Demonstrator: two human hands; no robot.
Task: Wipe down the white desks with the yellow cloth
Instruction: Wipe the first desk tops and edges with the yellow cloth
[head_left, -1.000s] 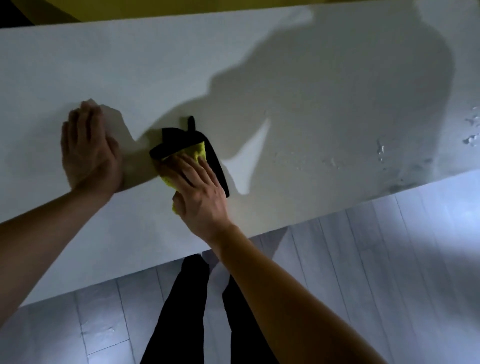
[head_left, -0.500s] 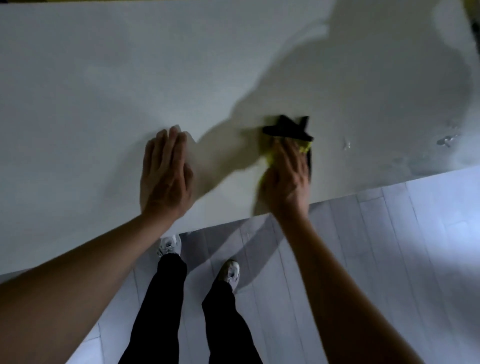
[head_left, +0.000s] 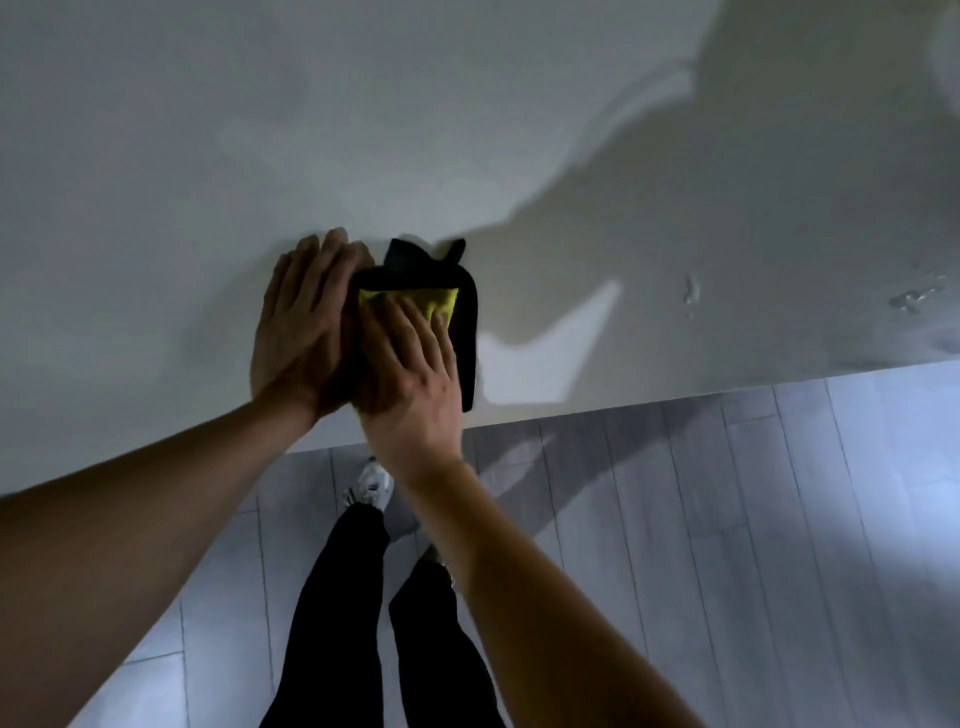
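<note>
The yellow cloth (head_left: 441, 304), edged in black with a small black loop, lies flat on the white desk (head_left: 208, 156) close to its near edge. My right hand (head_left: 413, 364) presses down on the cloth with its fingers spread, covering most of the yellow part. My left hand (head_left: 298, 322) rests palm-down on the desk right beside it, its fingers touching the cloth's left side and the right hand's edge.
Water drops (head_left: 911, 299) and a smaller drop (head_left: 691, 293) sit on the desk to the right. The desk's near edge runs across the middle of the view, with grey floorboards (head_left: 727, 519) below. My legs and white shoe (head_left: 371, 486) stand under the edge.
The right hand has slid the cloth leftward until it meets the left hand; half a second ago the two hands were well apart. The cloth now lies flatter.
</note>
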